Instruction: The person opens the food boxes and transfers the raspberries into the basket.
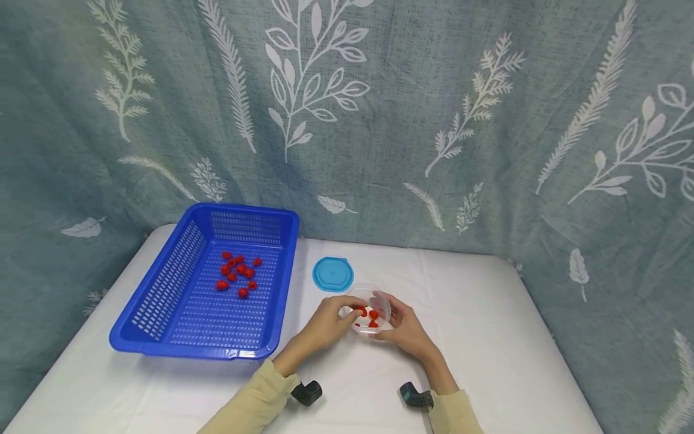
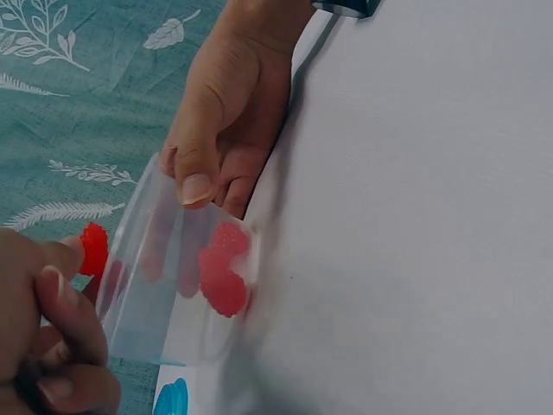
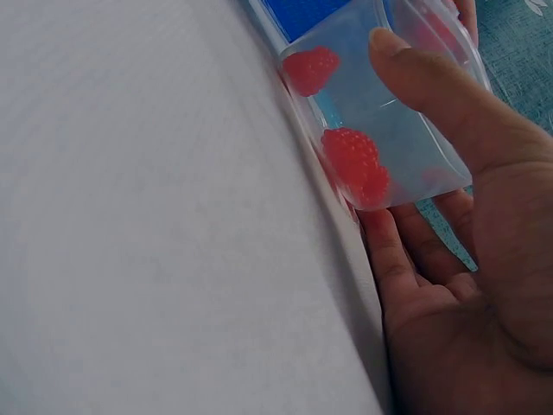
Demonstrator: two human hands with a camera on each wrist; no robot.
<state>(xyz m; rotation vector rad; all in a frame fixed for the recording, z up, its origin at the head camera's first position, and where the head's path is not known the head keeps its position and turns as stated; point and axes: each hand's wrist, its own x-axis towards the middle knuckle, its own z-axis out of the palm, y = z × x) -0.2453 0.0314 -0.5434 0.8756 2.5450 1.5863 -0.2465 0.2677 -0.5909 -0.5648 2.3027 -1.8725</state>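
A clear plastic tub (image 1: pixel 386 310) stands on the white table, with several red raspberries (image 2: pixel 223 281) lying in its bottom. My right hand (image 1: pixel 408 330) grips the tub from the right side, thumb and fingers around its wall, as the right wrist view (image 3: pixel 484 207) also shows. At the tub's mouth my left hand (image 1: pixel 328 319) pinches one raspberry (image 2: pixel 93 249) between thumb and finger. In the right wrist view the left hand is mostly hidden behind the tub.
Left of the hands stands a blue plastic basket (image 1: pixel 203 349) with several more raspberries (image 1: pixel 241 269) on its floor. A round blue lid (image 1: pixel 333 274) lies behind the tub. A green leaf-patterned curtain (image 1: pixel 390 138) hangs along the table's back edge.
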